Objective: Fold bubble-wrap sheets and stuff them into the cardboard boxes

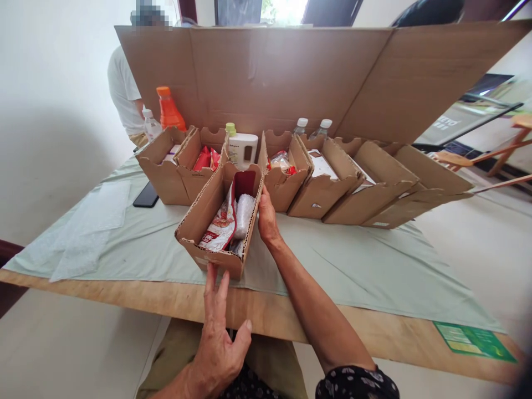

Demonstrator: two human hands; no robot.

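Note:
An open-topped cardboard box (216, 260) stands pulled forward from a row of similar boxes, close to the table's front edge. Inside it are a white and dark-red printed bag (218, 227) and a clear bubble-wrap roll (244, 215). My left hand (222, 338) is open, its spread fingertips at the lower front of this box and its thumb held apart. Against the box's right wall rests my right hand (269, 217), fingers pointing up and away along the cardboard. Some of its fingers are hidden, and no grip around the wall shows.
Several cardboard boxes (305, 194) with packets line the table before a tall cardboard panel (286, 77). Bottles, including an orange one (168, 111) and a white jug (241, 149), stand behind. A phone (146, 195) and bubble wrap (91, 221) lie left. A person (124, 91) is behind the panel.

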